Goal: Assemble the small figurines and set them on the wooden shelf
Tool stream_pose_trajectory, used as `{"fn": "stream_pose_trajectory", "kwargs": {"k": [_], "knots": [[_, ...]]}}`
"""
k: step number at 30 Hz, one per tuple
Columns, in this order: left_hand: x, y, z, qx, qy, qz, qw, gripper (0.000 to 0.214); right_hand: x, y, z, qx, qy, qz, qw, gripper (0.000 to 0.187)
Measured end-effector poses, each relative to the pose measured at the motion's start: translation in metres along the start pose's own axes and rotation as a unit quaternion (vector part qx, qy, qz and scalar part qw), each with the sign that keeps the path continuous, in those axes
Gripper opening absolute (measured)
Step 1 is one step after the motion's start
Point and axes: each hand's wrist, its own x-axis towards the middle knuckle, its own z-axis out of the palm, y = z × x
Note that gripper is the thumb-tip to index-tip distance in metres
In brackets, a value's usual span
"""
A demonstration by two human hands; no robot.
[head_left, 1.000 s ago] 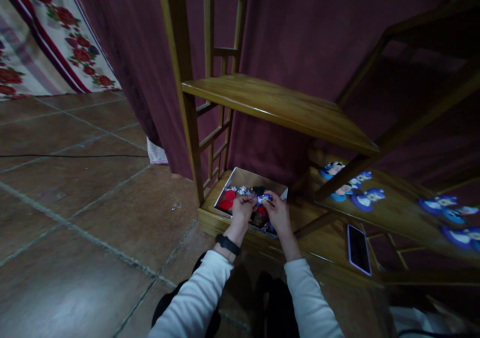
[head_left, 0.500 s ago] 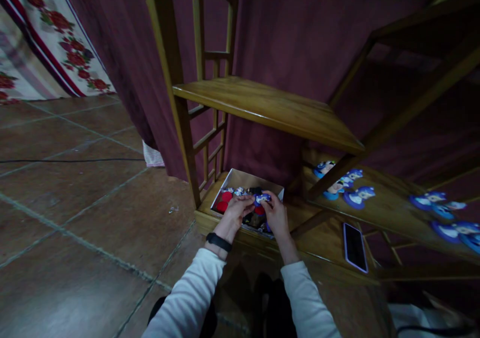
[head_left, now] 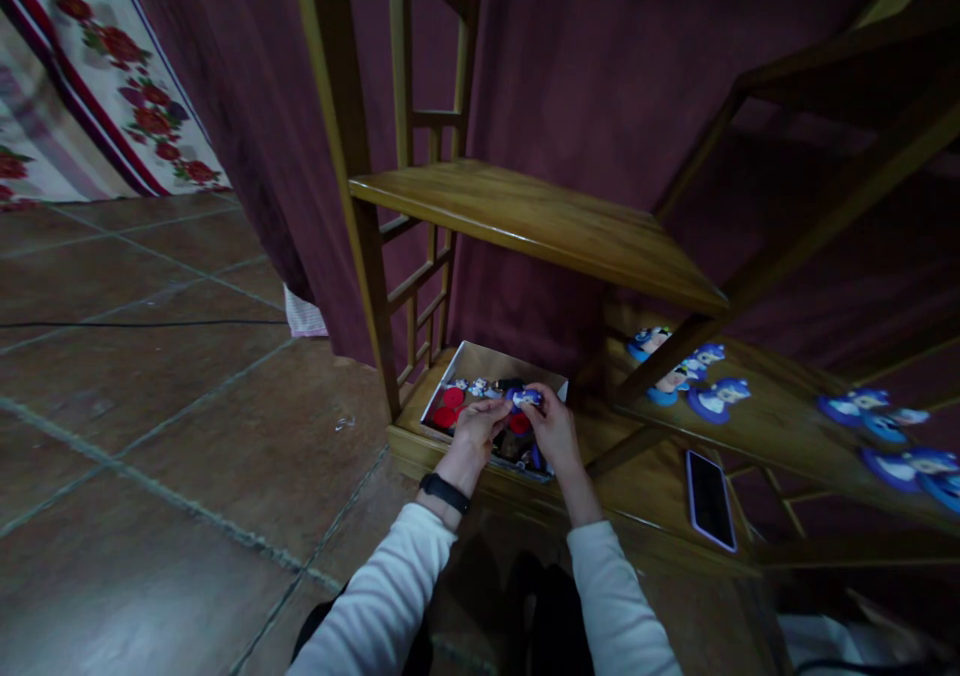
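My left hand (head_left: pixel 481 428) and my right hand (head_left: pixel 551 429) meet over an open cardboard box (head_left: pixel 491 359) on the bottom board of a wooden shelf unit. Both pinch a small blue-and-white figure (head_left: pixel 525 397) between their fingertips, just above the box. Red round pieces (head_left: pixel 451 407) and other small figures lie inside the box. A black band circles my left wrist.
A wooden shelf board (head_left: pixel 540 221) juts out above the box. Several blue figures (head_left: pixel 690 371) lie on a lower board to the right, more (head_left: pixel 892 426) farther right. A phone (head_left: pixel 709 499) lies face up on the bottom board. Tiled floor (head_left: pixel 150 406) spreads left; dark red curtain behind.
Both hands stay over the box with the blue figure between them; the fingers have shifted slightly on it. The view has moved a little.
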Motion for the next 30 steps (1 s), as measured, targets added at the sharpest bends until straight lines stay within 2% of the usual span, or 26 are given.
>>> {"fn": "stream_pose_trajectory", "kwargs": {"k": [8, 13, 19, 21, 30], "knots": [[-0.005, 0.000, 0.002, -0.001, -0.002, 0.032, 0.999, 0.031, -0.005, -0.012, -0.001, -0.069, 0.003, -0.023, 0.997, 0.026], [-0.004, -0.002, 0.002, 0.007, -0.012, 0.035, 0.999, 0.032, -0.008, -0.014, -0.001, -0.064, 0.014, -0.020, 0.998, 0.027], [-0.003, -0.006, 0.006, 0.072, 0.001, 0.109, 0.991, 0.025, -0.010, -0.009, 0.000, -0.044, 0.037, -0.005, 0.998, 0.025], [-0.004, -0.006, 0.006, 0.082, 0.001, 0.116, 0.990, 0.024, -0.011, -0.010, -0.001, -0.046, 0.033, -0.011, 0.998, 0.026], [-0.006, 0.007, -0.005, 0.034, -0.039, 0.013, 0.999, 0.029, -0.015, -0.016, -0.005, -0.098, -0.016, -0.075, 0.992, 0.025]]}}
